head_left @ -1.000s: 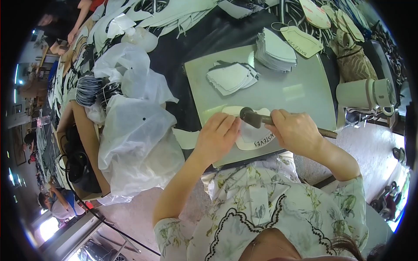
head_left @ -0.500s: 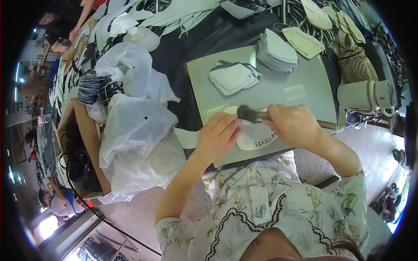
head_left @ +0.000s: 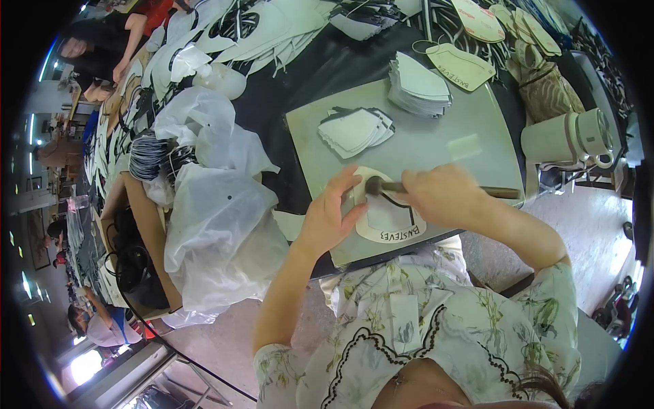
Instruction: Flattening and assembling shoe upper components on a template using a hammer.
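Observation:
My right hand (head_left: pixel 443 194) is wrapped round the wooden handle of a hammer (head_left: pixel 373 185), whose dark round head is over the upper left part of a white template (head_left: pixel 388 230). The template is a rounded, lettered piece at the near side of the pale board (head_left: pixel 470 163), with a dark strip across its middle. Against the template's left edge rests my left hand (head_left: pixel 330 211), thumb and fingers apart. Farther up the board lie a loose pile of white, dark-edged cut pieces (head_left: pixel 354 131) and a taller stack of white cut pieces (head_left: pixel 417 88).
Translucent plastic bags (head_left: pixel 221 218) and a cardboard box (head_left: pixel 146 232) holding dark items stand at the left. A lidded pale cup (head_left: pixel 555 140) is at the board's right edge. Another lettered template (head_left: pixel 463 67) lies beyond the stack. A co-worker (head_left: pixel 102 48) is at the far left.
My left hand has shifted up a little, its thumb and fingers spreading. The hammer head has moved slightly left and down, and more of the template shows. The whole view has shifted slightly.

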The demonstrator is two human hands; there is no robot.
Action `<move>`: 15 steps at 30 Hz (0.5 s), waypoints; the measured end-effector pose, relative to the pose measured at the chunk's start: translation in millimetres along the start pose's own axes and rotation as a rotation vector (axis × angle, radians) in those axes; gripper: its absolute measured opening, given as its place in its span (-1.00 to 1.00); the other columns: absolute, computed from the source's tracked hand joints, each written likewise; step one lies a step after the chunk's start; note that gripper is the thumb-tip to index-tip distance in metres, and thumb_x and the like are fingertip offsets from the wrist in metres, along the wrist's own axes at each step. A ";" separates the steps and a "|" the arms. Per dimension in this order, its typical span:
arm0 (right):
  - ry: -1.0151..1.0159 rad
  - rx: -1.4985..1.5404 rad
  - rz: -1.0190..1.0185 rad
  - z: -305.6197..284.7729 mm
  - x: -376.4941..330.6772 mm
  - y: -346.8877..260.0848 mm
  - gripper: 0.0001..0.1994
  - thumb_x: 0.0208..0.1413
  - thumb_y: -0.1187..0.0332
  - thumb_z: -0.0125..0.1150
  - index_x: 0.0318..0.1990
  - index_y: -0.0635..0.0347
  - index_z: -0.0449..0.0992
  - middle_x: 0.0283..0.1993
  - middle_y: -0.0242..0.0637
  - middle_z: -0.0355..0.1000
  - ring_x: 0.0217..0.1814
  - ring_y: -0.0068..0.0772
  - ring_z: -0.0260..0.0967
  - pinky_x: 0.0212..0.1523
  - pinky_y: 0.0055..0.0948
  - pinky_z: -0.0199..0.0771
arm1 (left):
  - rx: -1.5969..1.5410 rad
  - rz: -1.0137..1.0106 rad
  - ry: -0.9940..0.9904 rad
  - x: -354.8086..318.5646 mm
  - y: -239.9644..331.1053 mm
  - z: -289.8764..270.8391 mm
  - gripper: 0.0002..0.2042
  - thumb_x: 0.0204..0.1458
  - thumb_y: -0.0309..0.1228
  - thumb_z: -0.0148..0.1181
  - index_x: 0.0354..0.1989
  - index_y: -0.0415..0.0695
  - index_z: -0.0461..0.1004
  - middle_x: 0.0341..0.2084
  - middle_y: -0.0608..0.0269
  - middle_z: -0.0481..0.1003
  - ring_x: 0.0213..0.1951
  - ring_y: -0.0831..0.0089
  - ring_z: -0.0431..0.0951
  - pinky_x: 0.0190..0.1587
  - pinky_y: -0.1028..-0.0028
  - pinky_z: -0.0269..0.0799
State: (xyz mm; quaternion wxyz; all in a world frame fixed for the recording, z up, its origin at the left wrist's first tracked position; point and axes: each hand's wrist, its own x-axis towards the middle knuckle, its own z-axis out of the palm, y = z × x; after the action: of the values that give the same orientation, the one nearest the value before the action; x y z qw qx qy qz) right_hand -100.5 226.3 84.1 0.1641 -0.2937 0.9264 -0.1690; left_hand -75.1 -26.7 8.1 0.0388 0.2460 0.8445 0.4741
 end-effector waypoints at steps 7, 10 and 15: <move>-0.081 -0.041 0.050 -5.7 -6.8 -4.3 -0.63 0.33 0.08 0.00 -0.31 0.27 0.39 -0.60 -0.13 0.46 -0.50 0.06 0.50 -0.43 -0.09 0.48 | -0.004 0.068 -0.041 6.6 1.1 -7.0 -0.31 0.00 -0.54 0.37 0.25 -0.22 0.05 0.34 -0.01 0.22 0.14 0.16 0.54 0.13 0.30 0.48; -0.104 -0.088 0.006 -7.1 -1.1 1.7 -0.63 0.32 0.09 0.01 -0.30 0.28 0.39 -0.60 -0.12 0.47 -0.49 0.06 0.51 -0.43 -0.08 0.48 | -0.011 0.091 -0.049 15.0 2.5 -9.0 -0.30 0.00 -0.54 0.37 0.26 -0.23 0.05 0.36 0.00 0.21 0.13 0.16 0.55 0.15 0.30 0.46; 0.007 -0.056 0.052 -4.3 0.3 0.4 -0.63 0.31 0.10 0.04 -0.29 0.31 0.41 -0.60 -0.11 0.48 -0.50 0.01 0.52 -0.44 -0.12 0.48 | -0.039 0.032 -0.069 18.6 8.0 -13.7 -0.26 -0.01 -0.56 0.35 0.32 -0.22 0.03 0.36 0.01 0.20 0.15 0.17 0.53 0.18 0.29 0.43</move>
State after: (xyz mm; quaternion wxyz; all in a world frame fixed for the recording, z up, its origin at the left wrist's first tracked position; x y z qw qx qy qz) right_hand -102.7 227.3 87.7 0.1568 -0.2735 0.9386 -0.1399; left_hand -92.5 -25.5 25.3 0.0651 0.2751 0.8291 0.4824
